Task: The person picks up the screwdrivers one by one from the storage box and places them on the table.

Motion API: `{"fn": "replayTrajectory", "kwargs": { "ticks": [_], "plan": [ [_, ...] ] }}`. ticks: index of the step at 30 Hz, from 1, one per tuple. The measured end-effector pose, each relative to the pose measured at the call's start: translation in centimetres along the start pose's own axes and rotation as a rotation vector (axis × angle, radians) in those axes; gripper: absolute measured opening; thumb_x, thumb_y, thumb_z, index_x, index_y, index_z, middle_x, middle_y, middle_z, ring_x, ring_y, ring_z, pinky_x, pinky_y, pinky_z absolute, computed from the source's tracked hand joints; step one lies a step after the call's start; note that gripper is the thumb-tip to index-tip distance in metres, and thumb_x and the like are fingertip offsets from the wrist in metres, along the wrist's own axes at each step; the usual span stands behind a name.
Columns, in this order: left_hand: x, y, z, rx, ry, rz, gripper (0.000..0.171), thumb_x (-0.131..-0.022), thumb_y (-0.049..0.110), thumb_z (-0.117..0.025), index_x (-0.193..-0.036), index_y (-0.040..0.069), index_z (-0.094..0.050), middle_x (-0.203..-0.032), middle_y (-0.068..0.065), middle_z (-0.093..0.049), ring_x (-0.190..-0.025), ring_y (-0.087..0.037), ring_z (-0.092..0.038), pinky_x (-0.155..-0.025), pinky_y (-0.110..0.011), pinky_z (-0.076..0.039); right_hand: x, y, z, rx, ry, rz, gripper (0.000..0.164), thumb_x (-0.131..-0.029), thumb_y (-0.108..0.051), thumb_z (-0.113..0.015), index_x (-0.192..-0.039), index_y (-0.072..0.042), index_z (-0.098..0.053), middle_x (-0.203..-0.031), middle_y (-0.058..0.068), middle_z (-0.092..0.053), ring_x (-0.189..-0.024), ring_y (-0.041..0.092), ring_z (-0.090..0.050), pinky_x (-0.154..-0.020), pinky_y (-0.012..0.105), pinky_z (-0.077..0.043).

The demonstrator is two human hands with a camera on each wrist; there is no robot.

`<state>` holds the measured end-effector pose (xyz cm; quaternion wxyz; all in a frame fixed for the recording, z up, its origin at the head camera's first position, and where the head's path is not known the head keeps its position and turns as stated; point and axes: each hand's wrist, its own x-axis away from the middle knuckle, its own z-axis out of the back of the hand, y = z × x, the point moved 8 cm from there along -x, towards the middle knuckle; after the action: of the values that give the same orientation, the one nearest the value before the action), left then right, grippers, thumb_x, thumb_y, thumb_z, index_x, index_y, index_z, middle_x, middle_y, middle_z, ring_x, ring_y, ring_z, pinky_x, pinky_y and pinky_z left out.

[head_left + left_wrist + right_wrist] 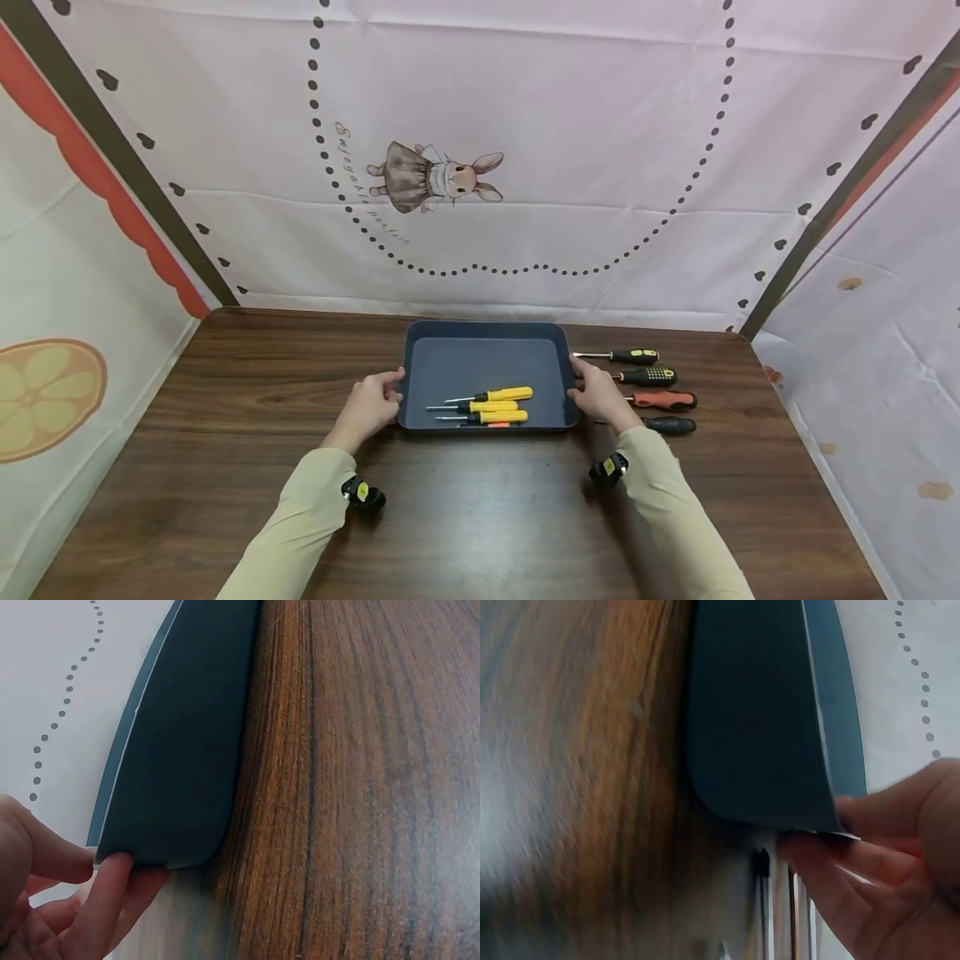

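A dark blue-grey rectangular tray (487, 360) lies between the two hands near the back of the table. My left hand (372, 400) pinches its left end, the thumb at the rim and the fingers against the outer wall, as the left wrist view shows. At the opposite end my right hand (600, 396) pinches the rim the same way; in the right wrist view the thumb (881, 814) is over the edge. Inside the tray, yellow-handled screwdrivers (512, 393) lie near the front wall, shafts pointing left. An orange-red piece there is mostly hidden by the wall.
Right of the tray, several screwdrivers lie in a column: two black-and-yellow ones, the upper (635, 357) and lower (649, 377), a red-and-black one (663, 401) and a black one (670, 425). My right hand covers some shafts. A printed cloth (600, 167) hangs behind the wooden table (480, 517).
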<state>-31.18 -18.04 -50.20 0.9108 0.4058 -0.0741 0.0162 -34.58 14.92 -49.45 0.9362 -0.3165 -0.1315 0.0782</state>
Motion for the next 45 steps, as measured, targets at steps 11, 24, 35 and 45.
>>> {"fn": "replayTrajectory", "kwargs": {
  "ticks": [11,24,35,45],
  "plan": [
    [-0.2,1.0,-0.3,-0.105,-0.027,-0.025,0.053,-0.078,-0.004,-0.048,-0.130,-0.005,-0.043,-0.068,-0.007,-0.051,-0.051,-0.014,-0.045,-0.047,-0.025,-0.037,0.4,0.4,0.2,-0.051,-0.026,-0.066,0.062,-0.086,-0.002,-0.056,-0.141,-0.005,-0.028,-0.130,0.025,-0.045,-0.116,0.034,-0.047,-0.071,0.033,-0.047],
    [-0.7,6.2,-0.3,-0.328,0.016,-0.145,0.050,-0.088,0.015,-0.054,-0.127,-0.012,-0.038,-0.121,-0.033,-0.046,-0.104,-0.042,-0.052,-0.086,-0.050,-0.044,0.1,1.1,-0.1,-0.114,-0.028,-0.110,0.062,-0.087,-0.005,-0.057,-0.142,-0.008,-0.028,-0.131,0.024,-0.044,-0.120,0.033,-0.044,-0.086,0.040,-0.045],
    [-2.3,10.5,-6.9,-0.359,-0.104,-0.204,0.042,-0.089,0.021,-0.057,-0.126,0.002,-0.051,-0.121,-0.019,-0.048,-0.108,-0.035,-0.045,-0.087,-0.045,-0.042,0.0,1.6,-0.2,-0.199,-0.040,-0.138,0.061,-0.087,-0.005,-0.057,-0.141,-0.011,-0.030,-0.130,0.025,-0.045,-0.119,0.033,-0.045,-0.083,0.037,-0.047],
    [-3.5,10.4,-10.4,-0.359,-0.207,-0.145,0.031,-0.089,0.021,-0.057,-0.118,0.010,-0.060,-0.118,-0.014,-0.050,-0.107,-0.035,-0.044,-0.078,-0.046,-0.044,0.1,1.6,-0.2,-0.214,-0.034,-0.152,0.062,-0.086,-0.003,-0.057,-0.141,-0.011,-0.030,-0.128,0.024,-0.048,-0.115,0.030,-0.049,-0.076,0.031,-0.048]
  ]
}}
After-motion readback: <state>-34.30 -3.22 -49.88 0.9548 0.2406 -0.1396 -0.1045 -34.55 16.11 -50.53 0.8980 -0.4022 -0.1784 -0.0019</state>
